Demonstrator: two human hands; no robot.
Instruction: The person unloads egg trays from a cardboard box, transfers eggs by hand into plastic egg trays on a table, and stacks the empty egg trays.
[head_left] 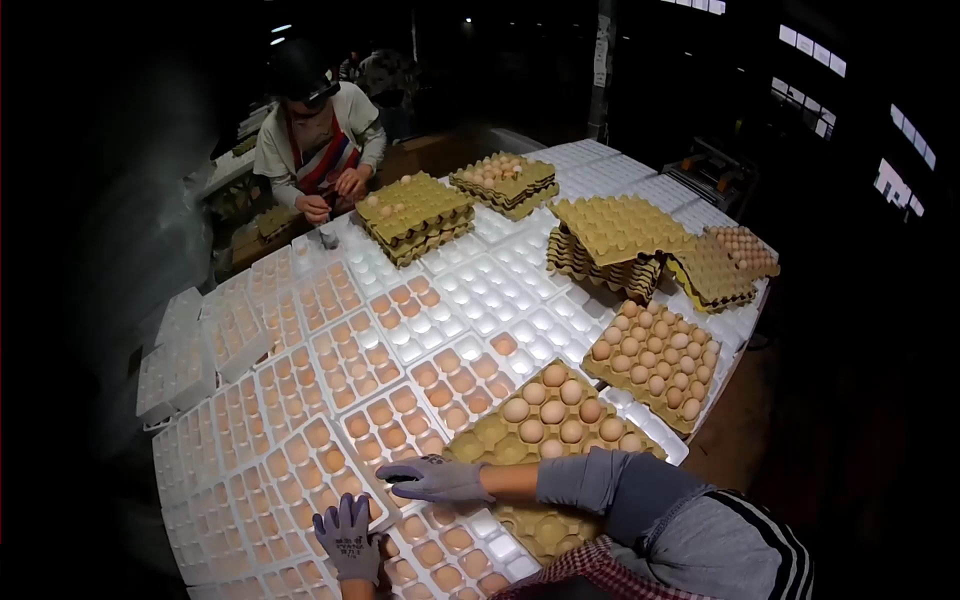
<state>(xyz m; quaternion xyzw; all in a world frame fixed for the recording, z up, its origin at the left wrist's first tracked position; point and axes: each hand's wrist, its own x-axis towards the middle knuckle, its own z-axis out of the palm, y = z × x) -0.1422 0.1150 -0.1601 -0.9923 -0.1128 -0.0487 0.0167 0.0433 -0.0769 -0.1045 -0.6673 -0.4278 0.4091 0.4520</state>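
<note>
My left hand, in a grey-purple glove, lies with spread fingers at the near corner of a white egg tray. This tray holds brown eggs and appears slightly raised above its neighbours. My right hand, gloved alike, reaches across from the right with fingers stretched out and apart at the tray's right edge; its fingertips partly cover the edge. Under my right forearm lies a pulp egg flat, with eggs in its far part and bare cups on its near and left sides.
White trays cover the table, many with eggs. Another full pulp flat is at right. Stacked pulp flats stand farther back, beside more stacks. White trays are piled at the left edge. A co-worker stands across the table.
</note>
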